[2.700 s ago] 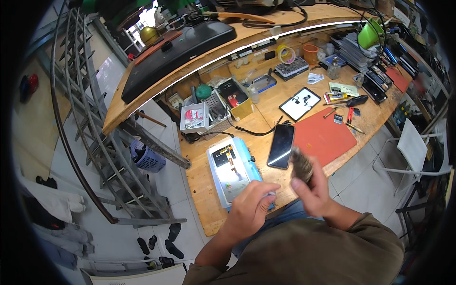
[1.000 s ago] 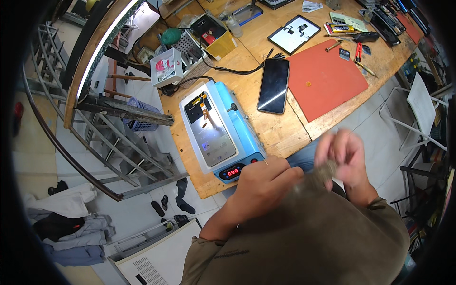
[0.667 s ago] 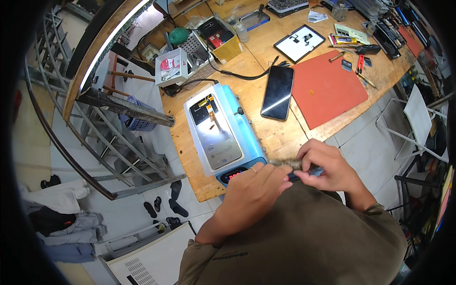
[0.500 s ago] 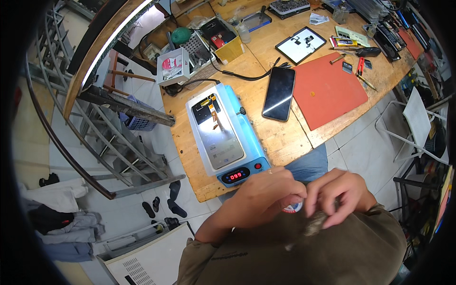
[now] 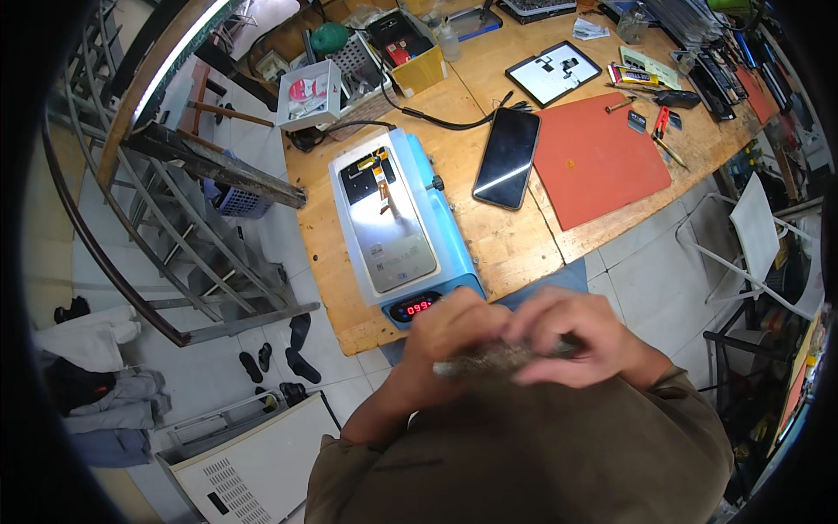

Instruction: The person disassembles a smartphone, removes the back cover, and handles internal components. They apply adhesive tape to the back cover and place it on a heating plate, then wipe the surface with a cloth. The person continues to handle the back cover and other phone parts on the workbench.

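Observation:
Close to my body, past the table's near edge, both hands are held together and blurred by motion. Between them lies a long greyish-brown, glinting thing (image 5: 493, 360) whose kind I cannot make out. My right hand (image 5: 580, 332) grips its right end between thumb and fingers. My left hand (image 5: 454, 330) is closed at its other end, with its fingertips partly hidden. Just beyond the left hand stands a blue-and-white heating plate (image 5: 436, 229) with a lit red display. A phone screen panel (image 5: 394, 229) lies back side up on it, its orange flex cable showing.
A dark smartphone (image 5: 507, 159) lies beside a red-brown mat (image 5: 601, 166). Behind them are a white tray of small parts (image 5: 553, 73), pliers (image 5: 661, 122) and a glue tube (image 5: 633, 75). Boxes of parts (image 5: 310, 94) stand at the far left. A folding chair (image 5: 755, 231) stands right.
My hands have shifted left and slightly up. The greyish-brown thing, earlier hanging from my right hand, now stretches across to my left. A small round label seen in my left hand is now hidden.

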Demonstrator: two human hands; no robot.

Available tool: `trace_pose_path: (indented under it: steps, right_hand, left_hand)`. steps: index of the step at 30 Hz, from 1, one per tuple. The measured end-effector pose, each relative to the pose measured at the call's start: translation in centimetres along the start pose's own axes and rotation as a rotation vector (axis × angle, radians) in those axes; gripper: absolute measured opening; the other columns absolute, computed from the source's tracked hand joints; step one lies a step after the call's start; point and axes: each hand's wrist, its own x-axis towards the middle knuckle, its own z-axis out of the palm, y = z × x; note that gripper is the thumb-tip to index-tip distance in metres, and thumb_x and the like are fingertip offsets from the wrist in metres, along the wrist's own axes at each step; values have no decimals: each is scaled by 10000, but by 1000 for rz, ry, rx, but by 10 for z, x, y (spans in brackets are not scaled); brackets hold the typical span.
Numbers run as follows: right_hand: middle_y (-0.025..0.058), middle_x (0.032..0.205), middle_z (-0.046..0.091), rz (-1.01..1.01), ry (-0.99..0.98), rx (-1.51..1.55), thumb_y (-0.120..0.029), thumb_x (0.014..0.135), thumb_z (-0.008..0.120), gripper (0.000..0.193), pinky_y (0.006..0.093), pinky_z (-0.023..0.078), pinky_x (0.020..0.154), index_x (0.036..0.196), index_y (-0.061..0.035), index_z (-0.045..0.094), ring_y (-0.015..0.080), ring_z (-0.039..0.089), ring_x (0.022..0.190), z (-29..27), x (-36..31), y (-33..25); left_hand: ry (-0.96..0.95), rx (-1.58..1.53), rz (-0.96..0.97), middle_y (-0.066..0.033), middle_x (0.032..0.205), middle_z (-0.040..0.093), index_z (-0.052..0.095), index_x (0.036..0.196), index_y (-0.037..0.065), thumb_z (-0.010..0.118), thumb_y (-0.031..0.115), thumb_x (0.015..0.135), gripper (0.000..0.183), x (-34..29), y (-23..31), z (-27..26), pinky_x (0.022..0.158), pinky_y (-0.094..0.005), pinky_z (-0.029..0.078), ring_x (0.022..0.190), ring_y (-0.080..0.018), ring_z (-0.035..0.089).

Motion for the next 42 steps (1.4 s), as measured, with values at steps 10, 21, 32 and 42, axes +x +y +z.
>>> trace_pose_path:
  steps: [10,21,32,42]
  right_hand:
    - [122,1041,565,-92,29,-422,-27,849,762,416,334,513,772,1218,-2,570,240,609,880,-18,39,51]
    - [45,1073,571,255,211,196,5,930,695,299,260,524,803,1201,26,571,98,634,916,-10,58,80]
    - [57,990,615,275,196,43,-7,942,679,271,267,546,736,1184,22,562,109,652,838,-8,63,83]
    - [61,924,644,355,209,42,-33,966,670,226,270,563,713,1155,21,557,123,668,797,-6,63,85]
  left_hand:
    - [580,50,-319,-100,874,647,685,1071,23,782,152,905,231,-69,-9,5,679,-333,513,740,-233,660]
    - [671,263,-270,-73,728,613,709,959,11,754,126,933,126,-104,-25,-16,598,-299,422,655,-192,559]
    - [682,288,-265,-67,730,619,710,947,22,740,150,945,132,-104,-24,-19,582,-302,398,652,-196,543]
    - [645,273,-322,-70,739,633,703,932,21,738,150,946,135,-104,-24,-18,580,-304,403,650,-198,537]
